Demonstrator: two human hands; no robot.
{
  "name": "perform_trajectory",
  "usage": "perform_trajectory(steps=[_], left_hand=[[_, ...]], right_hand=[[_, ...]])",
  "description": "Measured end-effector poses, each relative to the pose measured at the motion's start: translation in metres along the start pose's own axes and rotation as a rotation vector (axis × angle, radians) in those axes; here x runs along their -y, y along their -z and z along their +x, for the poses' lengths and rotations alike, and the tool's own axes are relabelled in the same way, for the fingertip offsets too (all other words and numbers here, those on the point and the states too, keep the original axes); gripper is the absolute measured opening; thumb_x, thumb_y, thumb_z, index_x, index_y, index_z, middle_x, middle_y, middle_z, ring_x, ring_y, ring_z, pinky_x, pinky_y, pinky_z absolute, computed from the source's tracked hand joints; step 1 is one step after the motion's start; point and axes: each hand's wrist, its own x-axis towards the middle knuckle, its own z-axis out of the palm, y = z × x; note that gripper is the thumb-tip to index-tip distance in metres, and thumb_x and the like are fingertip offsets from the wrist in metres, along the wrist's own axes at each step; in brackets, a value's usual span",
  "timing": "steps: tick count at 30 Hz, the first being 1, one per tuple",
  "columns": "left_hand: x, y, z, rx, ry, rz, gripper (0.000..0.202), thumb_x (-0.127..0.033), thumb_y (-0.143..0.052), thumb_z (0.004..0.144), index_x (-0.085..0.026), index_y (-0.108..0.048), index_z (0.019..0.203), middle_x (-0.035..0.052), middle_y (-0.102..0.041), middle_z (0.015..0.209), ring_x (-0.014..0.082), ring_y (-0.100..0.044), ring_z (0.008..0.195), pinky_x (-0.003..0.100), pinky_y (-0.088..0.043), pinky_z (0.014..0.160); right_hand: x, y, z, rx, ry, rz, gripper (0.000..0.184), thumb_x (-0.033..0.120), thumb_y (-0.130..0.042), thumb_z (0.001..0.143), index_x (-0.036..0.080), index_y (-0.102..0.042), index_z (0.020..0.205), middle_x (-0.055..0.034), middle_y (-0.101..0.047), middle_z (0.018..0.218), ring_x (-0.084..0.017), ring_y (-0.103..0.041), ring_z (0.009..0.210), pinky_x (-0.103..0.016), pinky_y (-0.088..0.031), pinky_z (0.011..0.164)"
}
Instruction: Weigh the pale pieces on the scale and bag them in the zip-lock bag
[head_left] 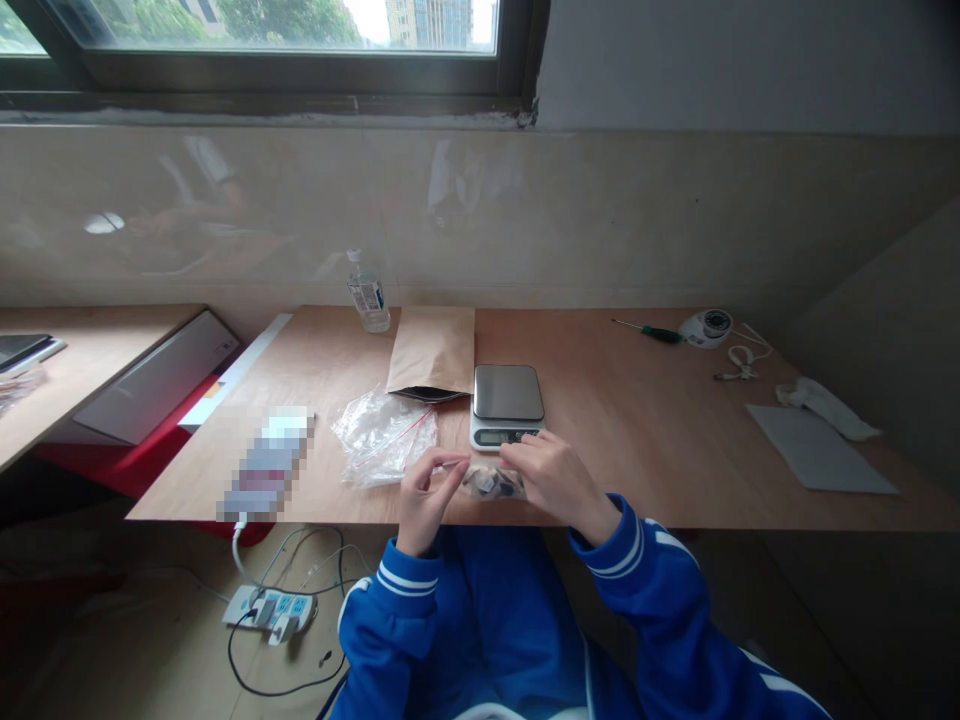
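Both my hands work at the near edge of the wooden table (637, 440). My left hand (427, 495) is closed in a pinch on the edge of a small clear plastic bag (491, 483) that holds small dark pieces. My right hand (555, 478) rests curled on the same bag from the right and grips it. Just behind the bag stands a small digital kitchen scale (507, 403) with a bare steel platform. A heap of clear zip bags (382, 435) lies left of my hands.
A brown paper pouch (433, 352) lies behind the scale, and a clear bottle (367, 293) stands at the wall. At the right are a green screwdriver (651, 331), a white round device (706, 327), a grey sheet (817, 450). A power strip (271, 606) lies on the floor.
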Motion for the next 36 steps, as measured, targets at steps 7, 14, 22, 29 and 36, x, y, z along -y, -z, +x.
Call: perform_trajectory(steps=[7, 14, 22, 29, 36], left_hand=[[0.005, -0.003, 0.001, -0.011, 0.03, -0.038, 0.014, -0.031, -0.064, 0.078, -0.018, -0.069, 0.081, 0.004, -0.065, 0.077, 0.0161, -0.059, 0.075, 0.027, -0.047, 0.068], [0.006, 0.001, 0.004, -0.039, 0.032, -0.019, 0.014, -0.032, -0.067, 0.075, -0.018, -0.069, 0.077, 0.0036, -0.064, 0.076, 0.0174, -0.058, 0.077, 0.028, -0.046, 0.071], [0.003, -0.001, 0.004, -0.072, 0.109, -0.075, 0.016, -0.033, -0.064, 0.077, -0.018, -0.067, 0.08, 0.0023, -0.064, 0.076, 0.0149, -0.058, 0.074, 0.025, -0.046, 0.068], [0.007, -0.014, 0.004, -0.158, 0.237, -0.343, 0.021, -0.037, -0.067, 0.074, -0.016, -0.065, 0.073, 0.0004, -0.063, 0.068, 0.0121, -0.058, 0.068, 0.024, -0.047, 0.064], [0.008, -0.041, 0.008, -0.383, 0.476, -0.759, 0.027, -0.039, -0.074, 0.062, -0.016, -0.062, 0.07, -0.0027, -0.062, 0.064, 0.0079, -0.057, 0.058, 0.02, -0.046, 0.058]], right_hand=[[-0.004, 0.002, -0.002, 0.004, -0.004, 0.031, 0.02, 0.018, -0.045, 0.091, 0.019, -0.059, 0.077, -0.0012, -0.061, 0.066, -0.015, -0.052, 0.063, -0.028, -0.03, 0.062], [-0.017, 0.002, -0.012, -0.052, -0.063, -0.011, 0.028, 0.022, -0.044, 0.093, 0.018, -0.056, 0.067, -0.0003, -0.056, 0.057, -0.013, -0.047, 0.053, -0.027, -0.032, 0.061], [-0.029, 0.002, -0.025, -0.03, -0.169, 0.133, 0.024, 0.028, -0.046, 0.093, 0.02, -0.062, 0.076, -0.0024, -0.063, 0.069, -0.016, -0.055, 0.065, -0.026, -0.037, 0.06], [-0.033, 0.003, -0.034, -0.124, -0.298, 0.339, 0.024, 0.035, -0.049, 0.09, 0.021, -0.066, 0.08, -0.0025, -0.066, 0.072, -0.016, -0.059, 0.065, -0.028, -0.044, 0.061], [-0.019, -0.017, -0.031, -0.398, -0.664, 0.973, 0.029, 0.046, -0.054, 0.085, 0.018, -0.062, 0.081, -0.0049, -0.07, 0.079, -0.018, -0.065, 0.074, -0.03, -0.051, 0.07]])
